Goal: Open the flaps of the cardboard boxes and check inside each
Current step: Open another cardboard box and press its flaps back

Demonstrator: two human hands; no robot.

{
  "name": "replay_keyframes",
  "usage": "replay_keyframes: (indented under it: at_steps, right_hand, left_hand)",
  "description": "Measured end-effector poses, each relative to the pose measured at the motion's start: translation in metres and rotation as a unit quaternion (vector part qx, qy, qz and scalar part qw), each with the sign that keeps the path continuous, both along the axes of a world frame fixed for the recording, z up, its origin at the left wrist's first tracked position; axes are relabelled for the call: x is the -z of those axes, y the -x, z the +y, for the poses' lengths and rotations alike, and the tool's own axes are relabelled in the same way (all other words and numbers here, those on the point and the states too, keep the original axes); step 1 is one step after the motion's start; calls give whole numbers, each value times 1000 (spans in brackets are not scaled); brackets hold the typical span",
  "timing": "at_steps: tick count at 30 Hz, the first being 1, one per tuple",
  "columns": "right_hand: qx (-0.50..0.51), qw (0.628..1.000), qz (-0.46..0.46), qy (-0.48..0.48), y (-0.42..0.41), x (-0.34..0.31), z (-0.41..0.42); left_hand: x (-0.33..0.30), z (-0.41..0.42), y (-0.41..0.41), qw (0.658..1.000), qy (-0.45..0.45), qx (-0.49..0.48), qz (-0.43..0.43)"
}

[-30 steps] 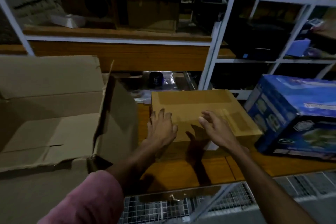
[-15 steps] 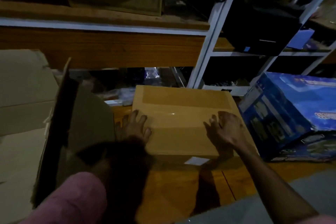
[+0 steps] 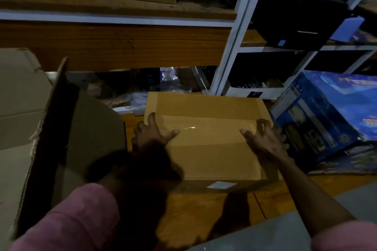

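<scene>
You have both hands on the flat, tan, tape-sealed cardboard box [image 3: 206,134] that lies on the orange-brown wooden shelf board [image 3: 204,208], and everything else here is best placed from that box. Your left hand [image 3: 152,135] sits at its left edge, thumb laid on the top face and fingers curled down over the side. Your right hand [image 3: 263,140] mirrors it at the right edge, thumb on top and fingers hooked over the side. Both hands are spread and pressing against the box rather than closed into fists; whether they truly pinch it I cannot tell in this dim light.

A glossy strip of clear tape [image 3: 204,124] runs across the top from left to right, between your thumbs, and the flaps beneath it lie flat and shut. Just left of the box stands a large grey-brown corrugated carton [image 3: 26,120] with its flaps already raised. Just right of it, close to your right fingers, leans a blue printed retail box [image 3: 330,116].

By my reading, the big carton is done and you are now starting on this sealed box. The next move calls for breaking or peeling that tape at one end. Steady the box with one hand, then lift the flaps apart and look in.
</scene>
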State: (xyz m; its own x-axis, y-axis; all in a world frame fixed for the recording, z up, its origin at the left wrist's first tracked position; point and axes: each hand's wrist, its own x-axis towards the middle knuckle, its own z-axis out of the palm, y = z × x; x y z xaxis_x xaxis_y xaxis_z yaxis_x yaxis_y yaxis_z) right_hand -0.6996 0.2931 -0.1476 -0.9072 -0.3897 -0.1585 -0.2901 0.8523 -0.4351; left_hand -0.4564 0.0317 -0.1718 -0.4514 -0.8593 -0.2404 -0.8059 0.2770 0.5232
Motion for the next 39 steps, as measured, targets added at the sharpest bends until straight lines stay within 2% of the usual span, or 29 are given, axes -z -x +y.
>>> replay_keyframes:
  at_steps: [3,7,9,17,22,24,27,29,32,39]
  right_hand:
    - [8,998,-6,68,-12,-4,20]
    - [14,983,76,168,-35,-28,42]
    - [-2,972,99,214,-39,-31,58]
    - [30,955,69,285,-69,-15,115]
    - [38,907,142,395,-85,-49,134]
    - [22,890,169,422,-88,-71,137]
    - [-24,918,173,356,-83,-97,133]
    - [-54,954,164,246,-74,-105,126]
    - [-88,977,160,114,-64,-109,112]
    - [-101,986,127,33,-48,-125,88]
  left_hand:
    - [-4,18,-17,999,13,-10,51]
    - [-20,40,-43,976,122,15,178]
    - [-27,54,-52,962,166,26,215]
    - [-35,120,-102,953,153,71,250]
    - [-81,121,-103,906,295,62,298]
    - [-105,125,-101,901,325,62,282]
    - [-137,135,-93,947,261,72,172]
    - [-146,133,-87,966,226,80,96]
    - [-150,125,-88,976,191,95,40]
    - [-157,118,-78,977,193,91,-3]
